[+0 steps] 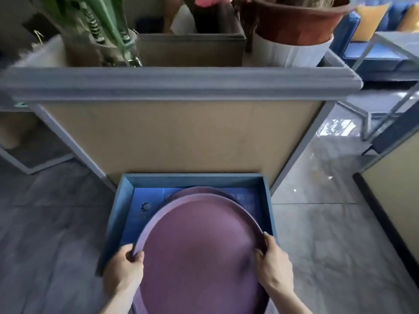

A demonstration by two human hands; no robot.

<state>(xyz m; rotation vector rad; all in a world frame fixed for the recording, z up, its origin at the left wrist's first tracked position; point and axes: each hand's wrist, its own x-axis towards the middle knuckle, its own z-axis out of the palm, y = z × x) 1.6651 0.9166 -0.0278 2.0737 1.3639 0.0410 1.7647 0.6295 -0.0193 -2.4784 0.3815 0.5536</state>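
Note:
A large round purple tray [197, 250] is held above an open blue drawer [118, 214] at the bottom of a cabinet. My left hand [123, 266] grips the tray's left rim, thumb on top. My right hand [273, 261] grips its right rim. A second purple tray [199, 191] lies in the drawer behind and under the held one, only its far edge showing. The drawer floor is dark blue with a small printed mark.
The tan cabinet front [176, 137] with a grey top ledge [176, 82] rises behind the drawer. On top stand a glass vase with green leaves [106, 39], a grey box [192, 51] and a brown pot in a white one [294, 30]. Glossy grey floor lies on both sides.

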